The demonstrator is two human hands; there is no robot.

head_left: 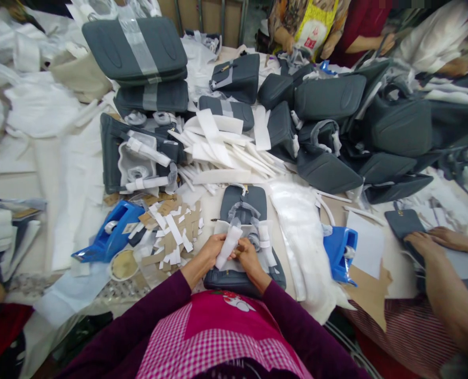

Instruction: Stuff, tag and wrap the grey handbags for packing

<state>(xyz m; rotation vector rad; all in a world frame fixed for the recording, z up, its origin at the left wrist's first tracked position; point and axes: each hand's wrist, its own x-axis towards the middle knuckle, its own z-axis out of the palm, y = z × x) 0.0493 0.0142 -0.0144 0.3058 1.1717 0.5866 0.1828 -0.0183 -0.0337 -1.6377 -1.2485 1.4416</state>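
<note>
Two blue plastic tape dispensers [110, 231] [339, 251] sit on the table, a stack of grey leather bags [139, 58] behind, and a co-worker's bare forearm [447, 284] at the right.

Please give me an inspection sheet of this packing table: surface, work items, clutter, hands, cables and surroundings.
Surface: table, pale, mostly covered with paper and foam sheets.
Work items: grey handbag lies flat before the person; white paper strip held over it.
Clutter: loose white strips; brown and white scraps; blue tape dispenser; second blue dispenser; clear plastic bag.
Hands: left hand and right hand both pinch the paper strip.
Cables: nothing seen.
Surroundings: stacked grey bags; piled grey bags; co-worker's hand on a dark grey piece at right; other people at the far end.
</note>
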